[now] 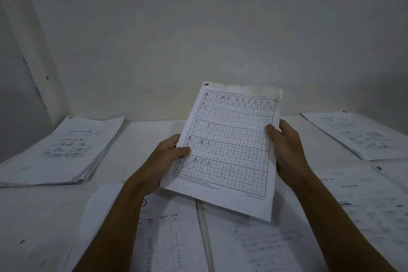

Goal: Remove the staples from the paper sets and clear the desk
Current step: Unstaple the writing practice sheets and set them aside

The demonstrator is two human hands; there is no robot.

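Both hands hold one paper set up off the desk, tilted toward the camera. Left hand pinches its left edge, thumb on the printed face, fingers behind. Right hand grips the right edge the same way, thumb on the front. Top sheet: a grid of handwriting practice characters; dark mark at the top left corner, top right corner curled and worn.

Under the held set, near side: more sheets lie flat, one with a printed table, another with faint text.
Left, far: a thick stack of papers lying flat.
Right, far: another set; nearer right, further sheets.

Surface: white desk, scuffed with dark specks. Behind: plain pale wall, dim light.
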